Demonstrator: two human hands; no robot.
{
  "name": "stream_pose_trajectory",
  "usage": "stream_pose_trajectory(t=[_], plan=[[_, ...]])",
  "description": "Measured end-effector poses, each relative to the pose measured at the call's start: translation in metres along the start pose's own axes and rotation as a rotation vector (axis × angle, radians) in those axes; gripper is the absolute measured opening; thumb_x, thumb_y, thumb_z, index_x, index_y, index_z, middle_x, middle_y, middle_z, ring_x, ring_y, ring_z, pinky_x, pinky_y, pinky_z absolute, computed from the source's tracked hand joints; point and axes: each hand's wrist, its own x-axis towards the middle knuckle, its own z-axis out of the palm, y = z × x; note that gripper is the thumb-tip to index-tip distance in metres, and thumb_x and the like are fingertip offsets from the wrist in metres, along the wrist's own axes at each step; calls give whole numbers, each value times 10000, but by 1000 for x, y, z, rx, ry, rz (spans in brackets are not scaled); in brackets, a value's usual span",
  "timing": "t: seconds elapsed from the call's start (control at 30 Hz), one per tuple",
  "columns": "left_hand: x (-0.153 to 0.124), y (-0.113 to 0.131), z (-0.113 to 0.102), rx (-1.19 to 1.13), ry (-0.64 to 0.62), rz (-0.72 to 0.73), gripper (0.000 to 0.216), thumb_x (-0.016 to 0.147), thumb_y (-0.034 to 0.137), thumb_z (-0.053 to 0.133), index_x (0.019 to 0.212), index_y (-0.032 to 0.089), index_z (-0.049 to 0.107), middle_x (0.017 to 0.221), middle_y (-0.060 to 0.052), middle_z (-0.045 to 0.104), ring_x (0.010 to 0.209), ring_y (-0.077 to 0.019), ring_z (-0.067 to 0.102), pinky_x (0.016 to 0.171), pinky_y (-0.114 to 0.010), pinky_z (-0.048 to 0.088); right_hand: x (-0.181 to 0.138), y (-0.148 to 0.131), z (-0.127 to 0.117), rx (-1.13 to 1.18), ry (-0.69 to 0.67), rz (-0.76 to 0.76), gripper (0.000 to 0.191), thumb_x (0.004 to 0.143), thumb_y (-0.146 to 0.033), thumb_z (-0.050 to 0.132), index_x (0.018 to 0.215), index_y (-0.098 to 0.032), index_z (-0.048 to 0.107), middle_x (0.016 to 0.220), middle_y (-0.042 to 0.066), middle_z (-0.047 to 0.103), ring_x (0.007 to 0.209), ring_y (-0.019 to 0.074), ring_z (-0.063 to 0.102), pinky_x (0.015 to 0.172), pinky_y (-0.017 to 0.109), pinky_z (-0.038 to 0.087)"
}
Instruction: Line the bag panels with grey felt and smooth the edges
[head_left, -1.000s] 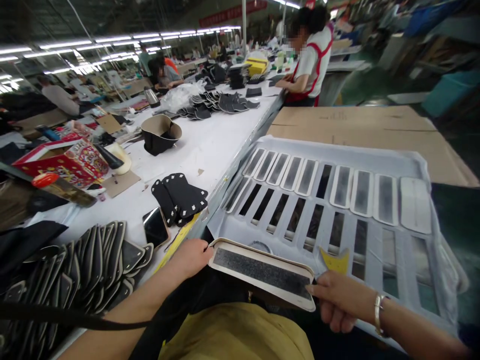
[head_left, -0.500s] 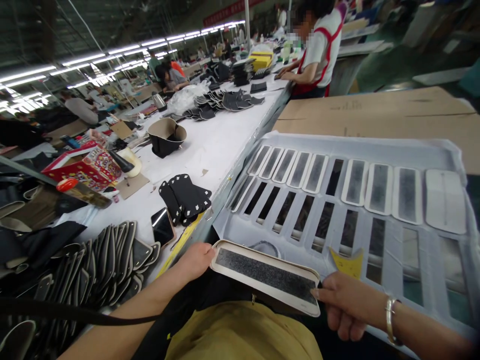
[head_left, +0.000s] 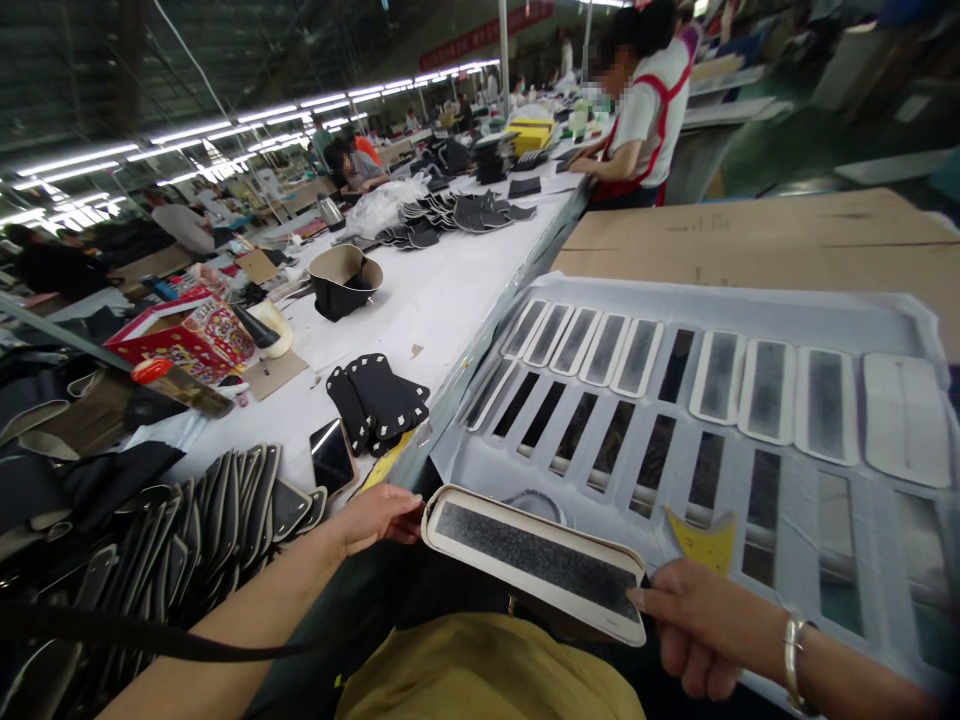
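A long, rounded piece (head_left: 536, 560) with a cream rim and a dark grey centre strip lies slanted just above my lap. It looks like the base of a bag, and its edge below the rim is mostly hidden. My right hand (head_left: 694, 625) grips its right end, thumb on the top face and fingers curled underneath. At the left end is my left hand (head_left: 379, 518), its fingertips against the edge and partly hidden there. Just beyond the piece lies a yellow notched piece (head_left: 703, 540) on the grey slotted rack (head_left: 480, 475).
Several similar cream-rimmed pieces (head_left: 769, 390) sit in the rack's far row. On the white table (head_left: 457, 300) are black panels (head_left: 379, 400), a phone (head_left: 334, 455), an open bag piece (head_left: 343, 285) and stacked dark panels (head_left: 195, 550). A co-worker (head_left: 637, 120) stands farther back.
My left thumb has slid off the rim to the left end's edge, and those fingers are straighter. My right hand keeps its grip. The view has shifted slightly.
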Motion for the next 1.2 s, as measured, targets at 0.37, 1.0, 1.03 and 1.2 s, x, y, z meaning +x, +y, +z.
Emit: stream_pose_trajectory(t=[0.37, 1.0, 1.03, 1.2], plan=[[17, -10, -8, 13, 2, 55, 350, 611, 429, 767, 713, 120, 638, 646, -5, 656, 616, -130, 617, 629, -243, 488, -7, -11, 1, -74, 38, 66, 388, 903, -321, 430, 582, -125, 524, 560, 119, 659, 407, 148, 616, 289, 162, 449], [31, -10, -1, 65, 19, 101, 339, 611, 384, 758, 729, 127, 571, 583, 25, 593, 531, -108, 577, 537, -231, 489, 5, -6, -3, -146, 24, 96, 503, 912, -356, 400, 475, -129, 502, 512, 136, 641, 380, 138, 599, 285, 147, 432], [30, -8, 1, 114, 29, 107, 331, 620, 390, 745, 726, 132, 567, 577, 27, 594, 529, -115, 582, 535, -235, 490, 5, -7, -3, -154, 21, 93, 498, 915, -346, 392, 484, -127, 509, 526, 140, 649, 383, 140, 602, 283, 146, 431], [25, 3, 10, 295, 108, 112, 299, 653, 416, 681, 696, 159, 534, 547, 36, 584, 529, -143, 598, 525, -257, 498, 5, -9, -3, -100, 19, 90, 419, 879, -384, 475, 541, -139, 507, 535, 123, 656, 398, 160, 613, 263, 155, 421]])
